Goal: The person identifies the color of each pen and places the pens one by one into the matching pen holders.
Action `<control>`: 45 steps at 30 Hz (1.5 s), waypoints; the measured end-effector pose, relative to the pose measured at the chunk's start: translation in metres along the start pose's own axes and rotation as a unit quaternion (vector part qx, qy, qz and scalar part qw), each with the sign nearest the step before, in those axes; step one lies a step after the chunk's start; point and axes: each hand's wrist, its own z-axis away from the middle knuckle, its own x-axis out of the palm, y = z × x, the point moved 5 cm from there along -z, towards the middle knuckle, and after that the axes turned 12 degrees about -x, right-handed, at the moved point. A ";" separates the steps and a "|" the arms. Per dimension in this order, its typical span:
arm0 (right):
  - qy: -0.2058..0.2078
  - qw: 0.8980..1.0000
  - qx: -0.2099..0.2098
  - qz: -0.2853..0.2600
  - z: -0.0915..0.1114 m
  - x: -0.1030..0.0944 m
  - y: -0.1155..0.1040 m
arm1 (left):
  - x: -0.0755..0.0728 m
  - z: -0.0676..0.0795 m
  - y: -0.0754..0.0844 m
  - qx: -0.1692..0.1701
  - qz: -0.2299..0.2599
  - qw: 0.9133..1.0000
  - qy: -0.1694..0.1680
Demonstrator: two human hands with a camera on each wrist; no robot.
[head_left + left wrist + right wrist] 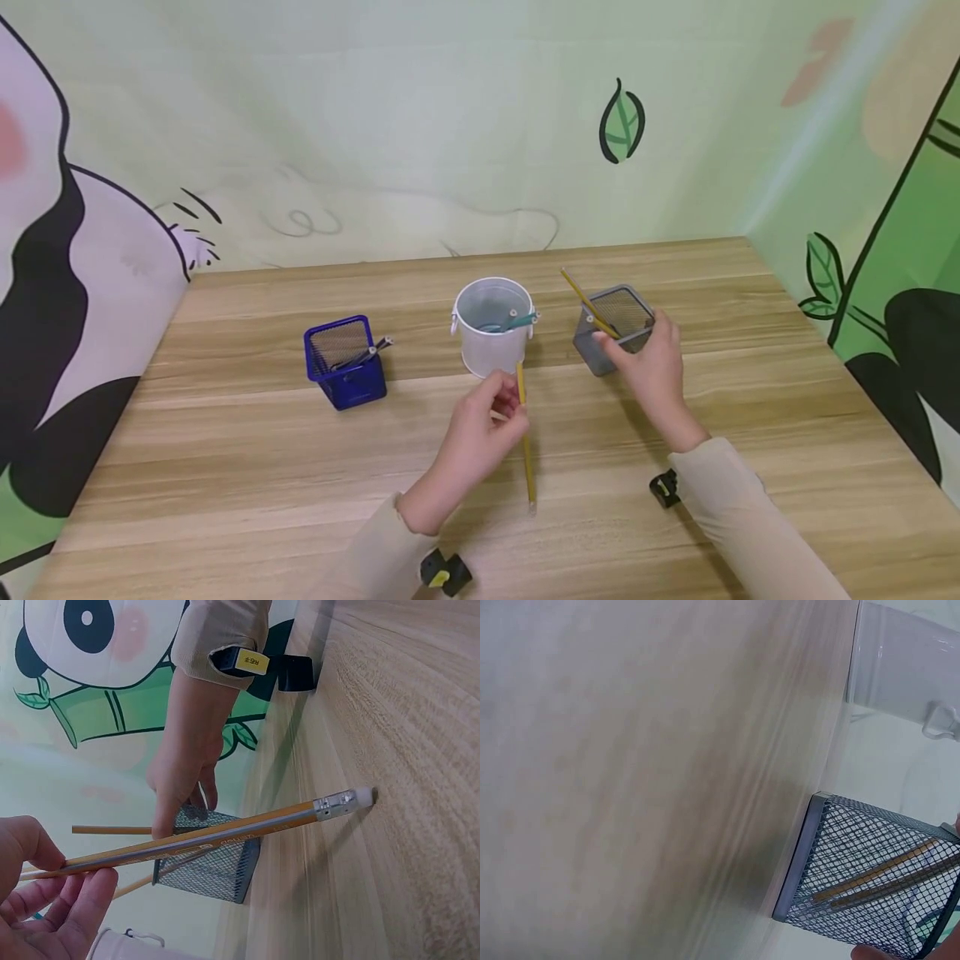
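Pinched between thumb and fingers of my left hand (pixel 483 425) is a yellow pencil (pixel 527 454), its eraser end (pixel 364 797) pointing down at the tabletop. In the left wrist view the pencil passes in front of the grey mesh pen holder (pixel 214 874). My right hand (pixel 656 367) grips that pen holder near its rim, thumb on one side and fingers on the other. Inside the holder stand pencils, one a yellow pencil (pixel 576 287) that leans out over the rim; the mesh shows pencils (pixel 877 871) slanting within.
A white metal bucket (pixel 491 354) with side handles stands at the middle, green pencils (pixel 521 321) in it. To the left is a blue mesh pen holder (pixel 356 390) with dark pencils (pixel 372 352). Behind the wooden table (pixel 225 467) hangs a printed backdrop (pixel 375 125).
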 end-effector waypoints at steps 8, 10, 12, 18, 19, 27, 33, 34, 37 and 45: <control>0.002 1.000 0.002 0.003 0.000 0.000 0.000 | -0.002 0.000 0.005 0.007 0.038 0.999 0.005; 0.003 1.000 0.002 0.002 0.000 0.000 -0.001 | -0.003 0.001 0.008 0.012 0.045 0.999 0.010; 0.003 1.000 0.002 0.002 0.000 0.000 -0.001 | -0.004 0.001 0.010 0.016 0.052 0.998 0.016; 0.005 1.000 -0.001 -0.001 0.000 -0.001 -0.002 | -0.009 0.002 0.015 0.036 0.064 0.996 0.043; 0.005 1.000 -0.001 -0.001 0.000 -0.001 -0.002 | -0.010 0.002 0.016 0.040 0.065 0.996 0.046; 0.005 1.000 -0.002 0.004 0.000 -0.001 -0.002 | -0.017 0.006 0.026 0.075 0.087 0.991 0.073; 0.003 1.000 0.001 0.005 0.000 0.000 0.000 | -0.018 0.009 0.028 0.098 0.129 0.984 0.077; 0.003 1.000 0.001 0.005 0.000 0.000 0.000 | -0.018 0.010 0.028 0.103 0.136 0.982 0.082; 0.005 1.000 0.002 0.007 0.000 0.000 0.000 | -0.020 0.011 0.030 0.122 0.163 0.975 0.091; 0.011 1.000 -0.002 0.011 -0.001 0.000 0.001 | -0.022 0.012 0.036 0.155 0.248 0.951 0.095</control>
